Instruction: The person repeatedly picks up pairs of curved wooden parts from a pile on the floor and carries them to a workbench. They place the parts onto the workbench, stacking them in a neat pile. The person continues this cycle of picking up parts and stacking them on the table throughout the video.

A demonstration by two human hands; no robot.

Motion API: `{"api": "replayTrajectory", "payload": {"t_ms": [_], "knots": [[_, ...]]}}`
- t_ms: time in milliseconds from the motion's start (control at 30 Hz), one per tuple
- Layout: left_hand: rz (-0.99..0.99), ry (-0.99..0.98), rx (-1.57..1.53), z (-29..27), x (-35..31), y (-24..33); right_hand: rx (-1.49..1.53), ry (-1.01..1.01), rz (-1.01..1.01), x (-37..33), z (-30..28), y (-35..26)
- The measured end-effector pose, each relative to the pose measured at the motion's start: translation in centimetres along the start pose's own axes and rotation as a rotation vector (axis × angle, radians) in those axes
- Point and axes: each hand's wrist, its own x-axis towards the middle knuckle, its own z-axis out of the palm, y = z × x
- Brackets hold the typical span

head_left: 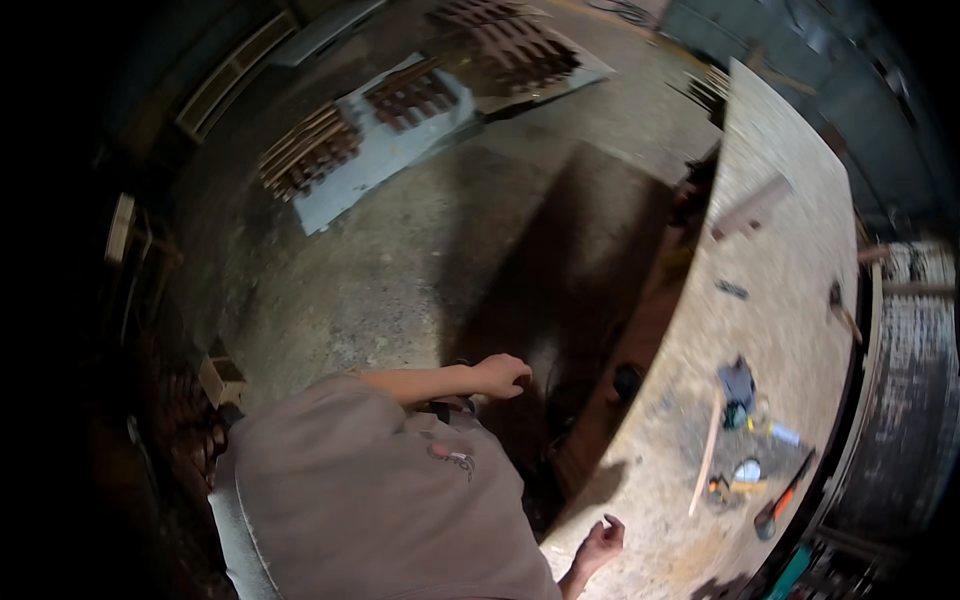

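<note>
My left hand [500, 376] is in front of my body, above the floor beside the bench. Its fingers curl downward into a loose fist, and nothing shows in them. Down at the near edge of the pale wooden workbench [660, 545], my right hand [600, 546] hovers with half-bent fingers, a gap between thumb and fingers and nothing held. Nearest to it on the bench lies a thin wood strip [707, 455]. Beyond the strip are a dark grey-blue item [737, 385], a small round white piece [747, 470] and a black-and-orange hand tool [787, 498].
A brown wood piece [752, 207], a small dark tool [731, 289] and a wooden-handled tool [845, 310] lie farther along the bench. Slatted brown wooden pieces [312, 148] rest on a pale sheet [400, 155] on the floor, with more [515, 50] behind. An open wooden box [222, 380] stands left.
</note>
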Motion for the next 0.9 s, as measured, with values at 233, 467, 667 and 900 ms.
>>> {"api": "replayTrajectory", "payload": {"t_ms": [233,467,667,900], "knots": [[-0.425,0.425,-0.173,-10.8,-3.6,-18.4,-0.211,-0.428,-0.512,10.8,19.0,-13.0],[-0.93,0.411,-0.156,-7.0,-11.2,-38.7,-0.447,-0.694,-0.578,20.8,30.1,-20.4],[-1.283,0.329,-0.399,-0.5,-20.6,-42.6,-0.614,-1.0,-0.762,34.0,43.5,-22.4],[-1.411,1.023,-1.166,-8.8,-11.4,-36.8,-0.571,-1.017,-0.88,46.4,60.3,-39.4]]}}
